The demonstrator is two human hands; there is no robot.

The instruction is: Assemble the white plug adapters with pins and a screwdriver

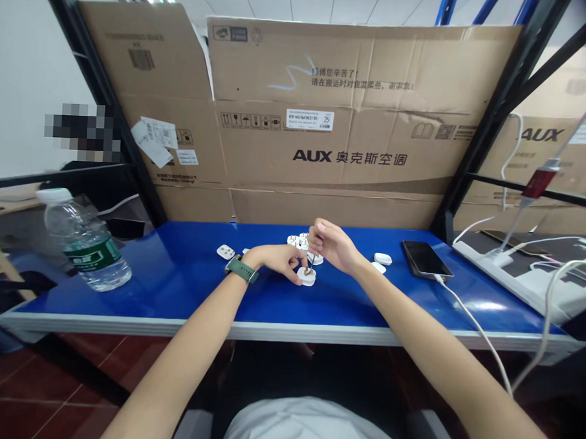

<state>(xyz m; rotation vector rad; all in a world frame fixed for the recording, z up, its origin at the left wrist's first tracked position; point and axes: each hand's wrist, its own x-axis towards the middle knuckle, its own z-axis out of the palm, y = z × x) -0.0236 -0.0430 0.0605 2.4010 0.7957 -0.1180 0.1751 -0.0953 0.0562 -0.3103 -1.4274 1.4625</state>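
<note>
On the blue table (pixel 183 286) my left hand (pixel 277 259), with a green watch on its wrist, pinches a small white plug part (pixel 307 276) and holds it down. My right hand (pixel 329 242) is closed around a thin screwdriver (pixel 311 262) that stands upright with its tip on that part. More white plug parts (pixel 299 241) lie in a cluster just behind my hands. One white piece (pixel 225 251) lies to the left, and two others (pixel 382 258) to the right.
A water bottle (pixel 85 241) stands at the table's left. A black phone (pixel 426 259) with a white cable lies at the right, beside a white power strip (pixel 513 281) with several cables. Cardboard boxes (pixel 336 118) wall off the back. A black metal rack post (pixel 496 118) rises at right.
</note>
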